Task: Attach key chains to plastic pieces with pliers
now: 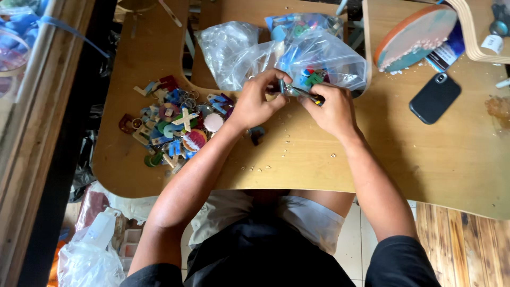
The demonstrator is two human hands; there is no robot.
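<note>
Left hand (pixel 256 101) pinches a small piece (pixel 281 85); right hand (pixel 332 109) is closed around pliers (pixel 303 93) touching it, just before the bag (pixel 308 56). Charms (pixel 175 125) lie left.

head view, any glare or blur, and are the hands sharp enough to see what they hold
Head view: daylight is even, with soft shadows under the forearms; glare whitens the clear plastic bags. The edges bow slightly, and the left side is soft. The left hand and right hand are fairly sharp, pinching a small piece and a slim tool too small to identify.

Craft workshop: wooden worktable (pixel 425 159), scattered colourful pieces (pixel 172 122)
</note>
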